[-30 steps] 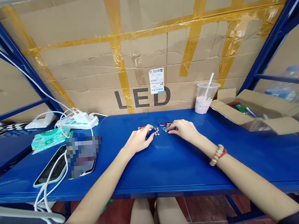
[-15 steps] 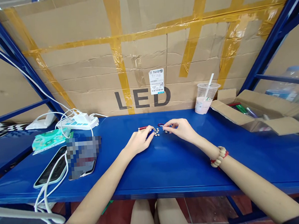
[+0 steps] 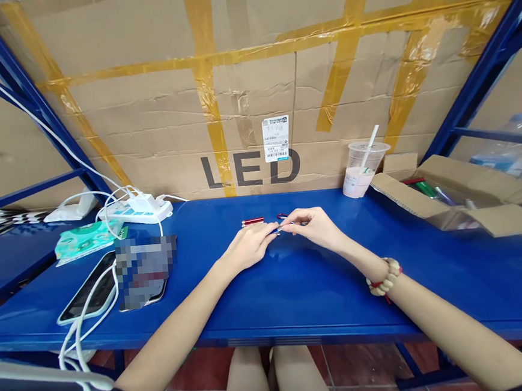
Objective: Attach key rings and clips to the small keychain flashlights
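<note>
My left hand [image 3: 247, 248] rests on the blue table [image 3: 295, 283] with its fingers curled round a small blue tube, a mini flashlight [image 3: 273, 232]. My right hand [image 3: 315, 226] meets it from the right, thumb and forefinger pinched on something too small to make out at the tube's tip. A red flashlight [image 3: 253, 221] lies just behind the left hand. A red carabiner [image 3: 282, 216] shows behind the right fingers. The small button cells are hidden by the hands.
A plastic cup with a straw [image 3: 361, 172] and an open cardboard box [image 3: 460, 201] stand at the right. At the left lie a power strip [image 3: 136, 211], white cables, a tissue pack [image 3: 88, 239] and two phones [image 3: 94, 290]. A taped cardboard sheet marked LED [image 3: 244, 100] backs the table.
My right hand rose from the pile of small parts and moved left to meet the left hand. The loose button cells seen earlier are now covered by the hands.
</note>
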Available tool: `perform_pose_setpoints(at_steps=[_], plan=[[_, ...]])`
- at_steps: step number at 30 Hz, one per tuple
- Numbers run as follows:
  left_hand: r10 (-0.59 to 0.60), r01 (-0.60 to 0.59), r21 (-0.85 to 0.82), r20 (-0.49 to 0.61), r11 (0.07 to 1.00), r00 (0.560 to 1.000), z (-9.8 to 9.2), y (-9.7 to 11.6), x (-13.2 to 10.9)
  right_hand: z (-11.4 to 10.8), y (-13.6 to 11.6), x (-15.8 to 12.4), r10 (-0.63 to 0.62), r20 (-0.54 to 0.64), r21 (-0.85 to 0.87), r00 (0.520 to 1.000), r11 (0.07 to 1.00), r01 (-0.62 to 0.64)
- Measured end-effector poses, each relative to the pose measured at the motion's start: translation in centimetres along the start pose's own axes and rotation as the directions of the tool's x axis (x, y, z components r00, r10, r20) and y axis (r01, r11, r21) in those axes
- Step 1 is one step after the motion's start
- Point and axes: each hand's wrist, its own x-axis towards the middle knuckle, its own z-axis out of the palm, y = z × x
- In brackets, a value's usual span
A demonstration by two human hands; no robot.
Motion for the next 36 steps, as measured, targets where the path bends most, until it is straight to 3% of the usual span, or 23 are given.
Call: perform_pose_setpoints(at_steps=[7, 12, 19, 22, 25, 27, 32, 36], plan=[[-0.01, 0.009, -0.124, -0.008, 0.992, 1.0, 0.2, 0.1, -0.3, -0.2, -0.2, 0.0, 0.098, 0.06, 0.011, 0.993, 0.995, -0.099], [-0.001, -0.007, -0.177, -0.048, 0.984, 0.999, 0.5, 0.5, -0.5, -0.4, 0.4, 0.0, 0.082, 0.072, -0.016, 0.994, 0.997, -0.081], [0.027, -0.029, -0.18, -0.015, 0.983, 1.0, 1.3, 0.7, -0.6, -0.8, 1.1, -0.3, -0.025, 0.197, -0.281, 0.98, 0.956, 0.081], [0.029, -0.034, -0.221, -0.025, 0.975, 0.999, 1.4, 0.8, -0.6, -1.0, 0.4, -0.5, -0.115, 0.311, -0.385, 0.944, 0.892, 0.236], [0.029, -0.038, -0.221, -0.044, 0.975, 0.999, 1.5, 0.9, -0.6, -0.8, -0.2, -0.9, -0.167, 0.329, -0.457, 0.929, 0.833, 0.311], [0.04, -0.048, -0.192, -0.047, 0.98, 0.998, 1.5, 1.1, -0.6, -0.6, -0.4, -1.1, -0.146, 0.319, -0.495, 0.936, 0.817, 0.296], [0.057, -0.061, -0.125, -0.031, 0.99, 0.998, 1.3, 1.0, -0.3, -0.1, 0.1, -1.1, 0.042, 0.32, -0.384, 0.946, 0.919, 0.089], [0.045, -0.049, -0.091, -0.05, 0.995, 0.998, 1.2, 0.7, -0.2, 0.2, 0.4, -0.9, 0.052, 0.274, -0.344, 0.96, 0.938, 0.047]])
